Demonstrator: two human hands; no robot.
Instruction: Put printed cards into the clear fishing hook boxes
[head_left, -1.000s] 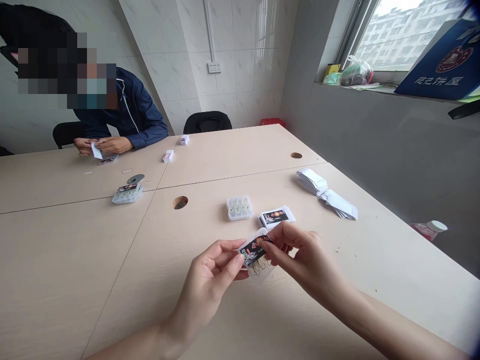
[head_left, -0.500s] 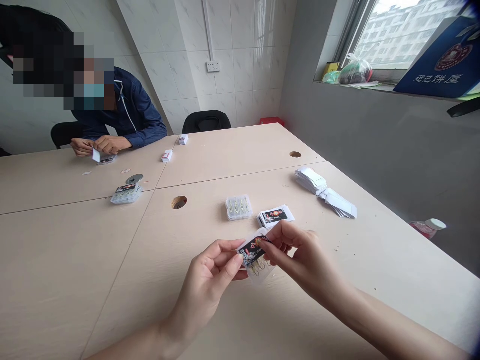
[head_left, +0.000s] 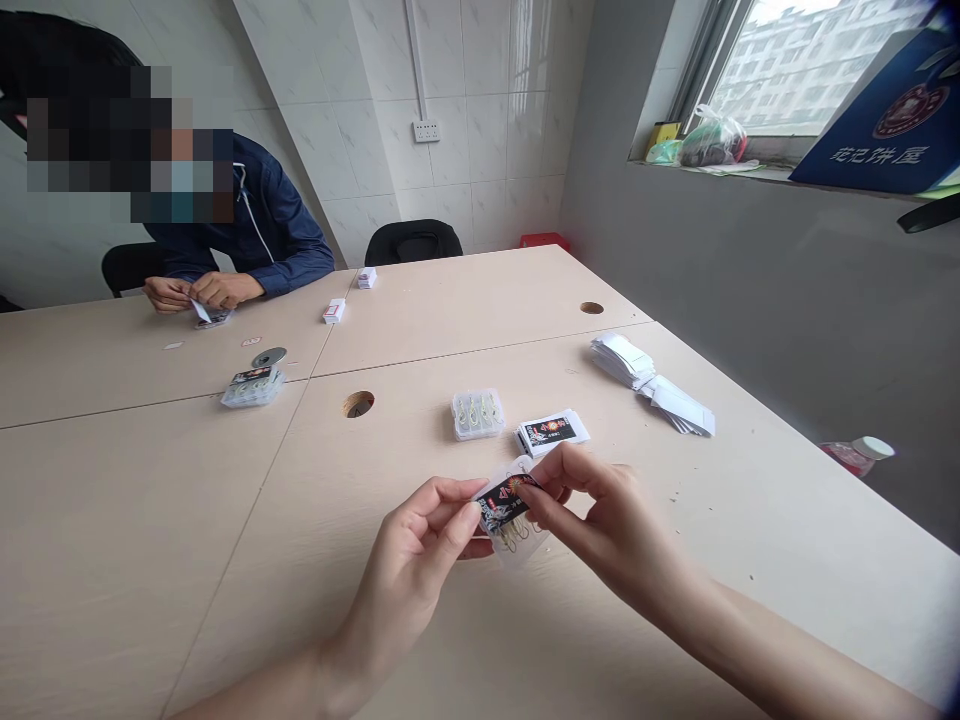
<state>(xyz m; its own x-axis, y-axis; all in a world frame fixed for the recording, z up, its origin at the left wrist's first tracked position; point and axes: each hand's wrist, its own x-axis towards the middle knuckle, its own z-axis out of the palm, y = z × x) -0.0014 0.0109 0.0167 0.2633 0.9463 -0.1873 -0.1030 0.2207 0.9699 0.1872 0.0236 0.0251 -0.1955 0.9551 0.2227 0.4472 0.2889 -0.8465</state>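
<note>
My left hand (head_left: 424, 545) grips the left edge of a clear plastic box of fish hooks (head_left: 517, 540), thumb on top and fingers beneath. A black printed label (head_left: 504, 503) lies over the upper part of that box, with gold hooks showing below it. My right hand (head_left: 589, 500) pinches the label's right end between thumb and fingers, at the box's right side. Just beyond my hands sits a stack of the same black labels (head_left: 551, 432). To its left, another clear box of hooks (head_left: 478, 414) rests on the table.
White paper slips (head_left: 652, 385) lie fanned out at the right. Labelled hook boxes (head_left: 253, 387) and a grey disc (head_left: 268, 357) are at the left. Across the table (head_left: 360, 610), a co-worker (head_left: 262, 220) handles a white slip. A bottle (head_left: 859, 456) stands beyond the right edge.
My left thumb has shifted slightly on the label's edge; both hands stay on the box and label. The co-worker's white slip has tilted lower.
</note>
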